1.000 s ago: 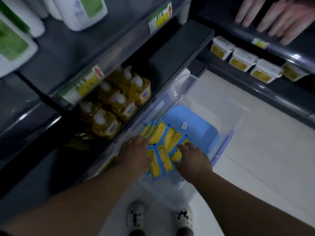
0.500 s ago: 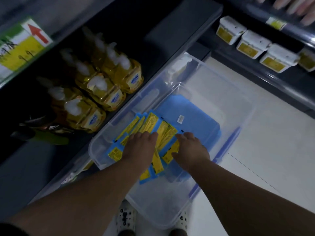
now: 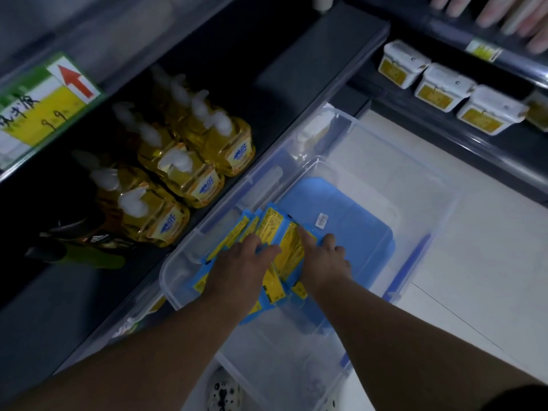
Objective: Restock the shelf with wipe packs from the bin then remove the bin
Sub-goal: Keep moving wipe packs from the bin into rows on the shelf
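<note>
**Figure: restocking, early stage.** I judge the task barely begun. The wipe packs (image 3: 271, 223), blue with yellow labels, all lie fanned in the clear bin (image 3: 430, 185), under and just ahead of both hands. I can see none of them on the shelf (image 3: 296, 63). The dark shelf board ahead and to the left of the hands carries yellow pump bottles (image 3: 189, 167). Nearly everything is therefore left to do: lift the packs out, set them on the shelf, and take the bin off the floor (image 3: 489, 262), where it stands close against the shelf's foot.

**Left hand** (image 3: 240, 265): it lies palm down on the fan of packs. Its fingers are nearly straight and close together, and they press on the top packs rather than close round them.

**Right hand** (image 3: 324, 259): it is just beside the left and touches the same packs from the right. Its forefinger lies along a yellow label, and the other fingers are bent with their tips on the packs' edge. The thumb is hidden, so I cannot tell whether this hand pinches a pack or only pushes.

Together the hands seem to be gathering the fan into a stack. To the right of the right hand, a blue panel (image 3: 355, 232) covers the bin's bottom. Far ahead and to the right, white tubs (image 3: 441, 84) stand in a row.
</note>
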`<state>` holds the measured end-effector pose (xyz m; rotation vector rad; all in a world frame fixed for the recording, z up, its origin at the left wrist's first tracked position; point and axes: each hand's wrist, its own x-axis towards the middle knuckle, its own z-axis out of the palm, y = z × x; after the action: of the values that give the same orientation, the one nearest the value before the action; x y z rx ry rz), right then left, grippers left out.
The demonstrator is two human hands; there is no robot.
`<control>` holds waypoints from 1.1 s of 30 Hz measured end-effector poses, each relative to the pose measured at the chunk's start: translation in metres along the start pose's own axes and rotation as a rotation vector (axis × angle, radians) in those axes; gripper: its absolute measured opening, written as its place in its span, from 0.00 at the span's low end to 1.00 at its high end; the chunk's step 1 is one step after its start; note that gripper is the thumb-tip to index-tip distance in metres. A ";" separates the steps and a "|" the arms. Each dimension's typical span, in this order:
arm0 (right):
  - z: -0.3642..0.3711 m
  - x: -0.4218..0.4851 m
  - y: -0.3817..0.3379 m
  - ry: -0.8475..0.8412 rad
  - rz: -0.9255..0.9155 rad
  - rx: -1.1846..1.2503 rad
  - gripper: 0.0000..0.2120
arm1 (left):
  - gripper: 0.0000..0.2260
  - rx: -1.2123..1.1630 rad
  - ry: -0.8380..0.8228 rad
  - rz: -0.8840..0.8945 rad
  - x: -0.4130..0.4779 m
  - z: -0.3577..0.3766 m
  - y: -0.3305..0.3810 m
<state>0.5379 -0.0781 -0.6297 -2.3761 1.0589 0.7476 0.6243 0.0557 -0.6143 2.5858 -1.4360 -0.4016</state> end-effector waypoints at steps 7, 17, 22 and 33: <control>0.000 -0.001 0.001 0.023 0.021 -0.072 0.40 | 0.32 -0.053 0.018 -0.002 -0.007 -0.003 -0.002; -0.032 -0.051 -0.002 0.076 -0.121 0.026 0.31 | 0.20 -0.191 -0.149 -0.053 -0.021 -0.036 -0.001; -0.080 -0.101 -0.005 0.154 -0.064 0.097 0.28 | 0.21 -0.301 -0.045 -0.076 -0.034 -0.092 0.005; -0.209 -0.237 -0.068 0.615 -0.131 0.737 0.20 | 0.15 -0.301 0.582 0.266 -0.075 -0.275 0.040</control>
<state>0.5196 -0.0294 -0.3109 -1.9893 1.1225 -0.4144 0.6387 0.0999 -0.3302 2.0017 -1.3445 0.1542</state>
